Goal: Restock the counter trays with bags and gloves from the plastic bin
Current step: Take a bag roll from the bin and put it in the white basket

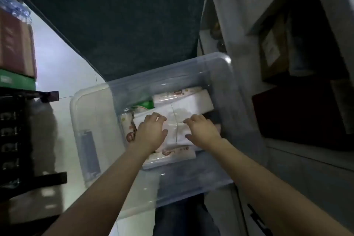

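A clear plastic bin [92, 117] stands on the floor below me, partly on a dark mat. Inside lie several white packs of bags, some printed with brown and green marks. Both my hands reach down into the bin. My left hand [151, 132] rests palm down on the left end of a white bundle of bags [174, 120], fingers curled over its far edge. My right hand [203, 130] lies on the bundle's right end, fingers curled the same way. A printed pack [172, 154] sits under the bundle. A green packet [145, 104] shows at the back of the bin.
A dark green mat [118, 25] covers the floor ahead. Stacked boxes and a black rack [15, 120] stand at the left. Shelves with cardboard boxes [277, 48] line the right side. White tiled floor [57, 67] lies between the mat and the rack.
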The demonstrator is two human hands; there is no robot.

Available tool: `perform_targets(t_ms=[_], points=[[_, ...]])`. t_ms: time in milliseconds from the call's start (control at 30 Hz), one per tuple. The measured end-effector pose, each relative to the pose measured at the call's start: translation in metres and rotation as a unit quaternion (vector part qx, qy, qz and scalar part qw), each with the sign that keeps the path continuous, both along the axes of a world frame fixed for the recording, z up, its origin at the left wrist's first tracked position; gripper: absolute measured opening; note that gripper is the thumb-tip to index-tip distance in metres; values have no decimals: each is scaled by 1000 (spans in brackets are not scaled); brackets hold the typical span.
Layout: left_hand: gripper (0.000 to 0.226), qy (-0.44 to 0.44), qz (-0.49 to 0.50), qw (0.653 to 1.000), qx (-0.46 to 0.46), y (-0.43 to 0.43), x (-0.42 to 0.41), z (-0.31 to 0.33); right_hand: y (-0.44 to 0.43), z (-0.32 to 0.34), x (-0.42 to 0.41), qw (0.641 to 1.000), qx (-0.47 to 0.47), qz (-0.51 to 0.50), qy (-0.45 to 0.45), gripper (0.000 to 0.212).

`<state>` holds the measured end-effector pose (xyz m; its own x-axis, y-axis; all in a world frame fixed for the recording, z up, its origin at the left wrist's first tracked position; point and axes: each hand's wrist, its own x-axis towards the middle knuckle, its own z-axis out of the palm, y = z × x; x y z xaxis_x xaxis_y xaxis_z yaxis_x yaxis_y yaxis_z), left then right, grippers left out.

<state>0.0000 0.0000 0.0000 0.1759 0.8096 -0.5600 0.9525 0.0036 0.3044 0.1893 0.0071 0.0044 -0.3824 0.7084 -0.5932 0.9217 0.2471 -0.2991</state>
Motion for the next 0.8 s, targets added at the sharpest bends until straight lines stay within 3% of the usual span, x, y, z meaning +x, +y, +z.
perform_targets(t_ms=[333,500,667,800], points=[[45,14,49,993,107,17,5,-49,2,-52,-29,998,26,-45,24,40],[48,22,69,994,88,28,3,-42,5,-47,-28,996,2,-61,60,28],[57,-23,102,994,19,35,0,-37,4,-37,-20,993,-2,-86,81,26],[46,-11,80,997,-20,40,-1,-29,2,-23,-19,992,19,-89,88,24]])
